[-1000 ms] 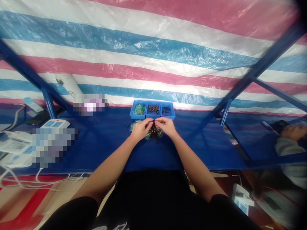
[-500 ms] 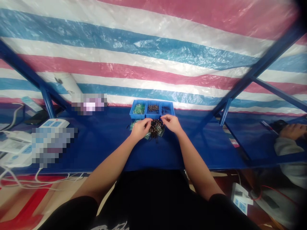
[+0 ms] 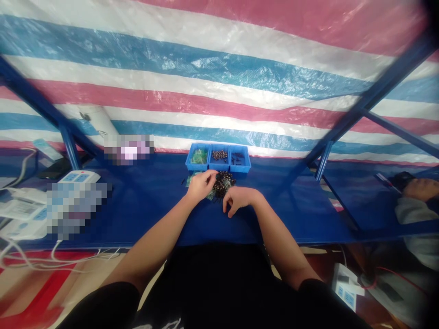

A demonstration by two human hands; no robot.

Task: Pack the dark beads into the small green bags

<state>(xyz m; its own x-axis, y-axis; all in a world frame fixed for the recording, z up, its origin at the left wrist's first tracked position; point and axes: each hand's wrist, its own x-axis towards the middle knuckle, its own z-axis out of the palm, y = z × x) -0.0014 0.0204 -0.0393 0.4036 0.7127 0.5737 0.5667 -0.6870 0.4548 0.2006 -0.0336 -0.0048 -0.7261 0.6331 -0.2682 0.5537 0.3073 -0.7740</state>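
A heap of small black and brass-coloured pieces (image 3: 223, 182), mixed with green bits, lies on the blue tabletop (image 3: 147, 201). My left hand (image 3: 200, 186) is at the heap's left side, fingers pressed together; what they hold, if anything, is too small to make out. At the heap's lower right, my right hand (image 3: 239, 199) points down toward the table with thumb and forefinger apart, nothing visible between them. Just behind stand three blue bins: the left bin (image 3: 196, 167) with green pieces, the middle bin (image 3: 219, 167) with brass-and-black pieces, the right bin (image 3: 240, 168) with dark pieces.
White power strips (image 3: 73, 177) with cables sit at the left. Blue frame bars (image 3: 324, 160) slope up on both sides. A striped plastic sheet (image 3: 219, 96) hangs behind the table. Another person's grey sleeve (image 3: 413, 214) shows at the far right.
My right hand has moved down toward me, from in front of the right bin to the heap's near right edge, and its fingers now point downward. My left hand has stayed in place.
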